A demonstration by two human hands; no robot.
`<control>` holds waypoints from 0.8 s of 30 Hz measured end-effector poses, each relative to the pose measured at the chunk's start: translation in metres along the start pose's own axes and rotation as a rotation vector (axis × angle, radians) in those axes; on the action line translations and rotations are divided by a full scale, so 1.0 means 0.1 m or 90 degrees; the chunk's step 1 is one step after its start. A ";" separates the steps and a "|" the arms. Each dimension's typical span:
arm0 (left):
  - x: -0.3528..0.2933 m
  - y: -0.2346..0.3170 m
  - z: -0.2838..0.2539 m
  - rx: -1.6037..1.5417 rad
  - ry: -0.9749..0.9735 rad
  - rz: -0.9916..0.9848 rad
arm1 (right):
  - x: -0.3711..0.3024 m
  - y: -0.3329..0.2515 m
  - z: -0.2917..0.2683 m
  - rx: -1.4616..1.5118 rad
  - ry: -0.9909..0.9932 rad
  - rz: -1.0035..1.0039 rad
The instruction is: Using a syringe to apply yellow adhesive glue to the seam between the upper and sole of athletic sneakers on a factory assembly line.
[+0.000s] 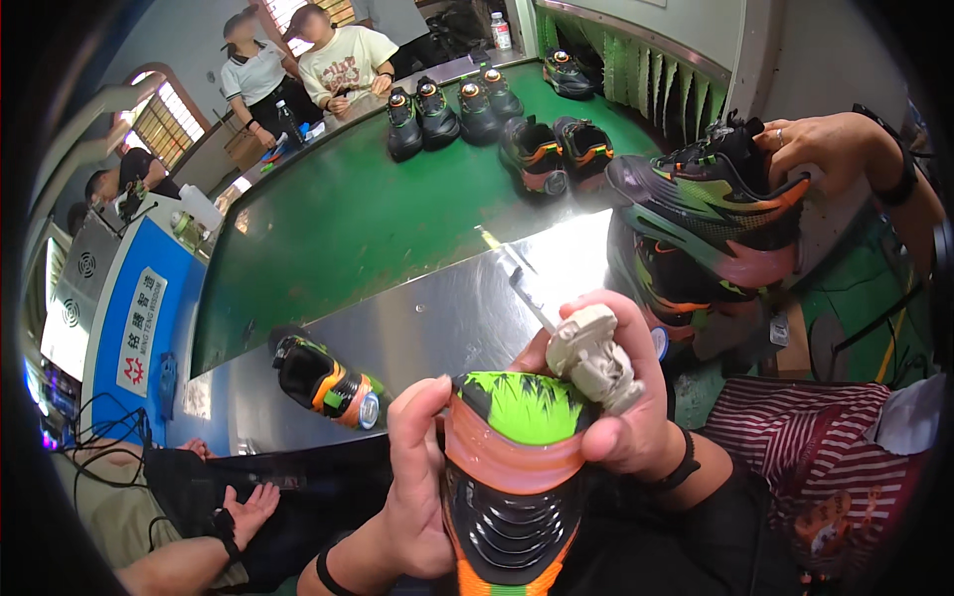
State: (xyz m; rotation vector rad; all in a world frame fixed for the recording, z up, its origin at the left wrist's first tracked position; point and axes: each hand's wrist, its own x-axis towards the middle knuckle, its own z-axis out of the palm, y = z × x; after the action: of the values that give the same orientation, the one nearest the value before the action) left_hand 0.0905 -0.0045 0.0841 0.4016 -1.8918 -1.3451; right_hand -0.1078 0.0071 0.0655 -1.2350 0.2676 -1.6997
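Note:
In front of me, low in the view, is a sports shoe (512,467) with a glossy black ridged part, a pinkish band and a bright green area with black spikes. My left hand (417,477) grips its left side, thumb near the green part. My right hand (636,397) is closed around an off-white, lumpy block (594,358), held against the shoe's upper right edge; its fingertips touch the pink band. A thin pen-like tool (522,283) with a yellowish tip extends from behind the block; I cannot tell whether it is held.
Another black-orange shoe (323,382) lies on the metal table edge (427,313). Several shoes (462,114) stand on the green belt (318,238). At right, another person's hand (825,149) holds a shoe (711,199) above others. Someone's open hand (253,512) is at lower left.

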 end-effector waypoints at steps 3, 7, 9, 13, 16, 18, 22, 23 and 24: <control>-0.06 -0.04 0.23 -0.162 0.149 -0.055 | -0.03 0.06 0.03 -0.072 0.085 0.079; -0.04 -0.28 0.17 -0.243 0.187 -0.155 | -0.03 0.41 -0.12 -0.053 0.156 0.193; -0.02 -0.41 0.05 -0.210 0.224 -0.142 | -0.08 0.56 -0.18 -0.068 0.167 0.184; -0.08 -0.55 -0.15 -0.297 0.244 -0.191 | -0.24 0.58 -0.25 -0.035 0.161 0.232; -0.09 -0.64 -0.16 -0.066 0.190 -0.001 | -0.32 0.61 -0.18 -0.105 0.104 0.144; -0.08 -0.73 -0.08 0.051 0.228 -0.021 | -0.38 0.65 -0.14 -0.155 0.108 0.143; 0.03 -0.83 0.19 -0.073 0.325 -0.173 | -0.44 0.60 -0.11 -0.137 0.153 0.227; 0.07 -0.80 0.25 -0.080 0.317 -0.183 | -0.42 0.53 -0.07 -0.084 0.145 0.201; 0.09 -0.77 0.31 -0.085 0.310 -0.192 | -0.41 0.46 -0.05 -0.173 0.171 0.188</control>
State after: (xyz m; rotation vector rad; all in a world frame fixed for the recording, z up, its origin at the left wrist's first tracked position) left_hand 0.0486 -0.0203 0.0141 0.8852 -1.3681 -1.3995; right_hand -0.0856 0.0154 0.0088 -1.0912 0.8251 -1.6004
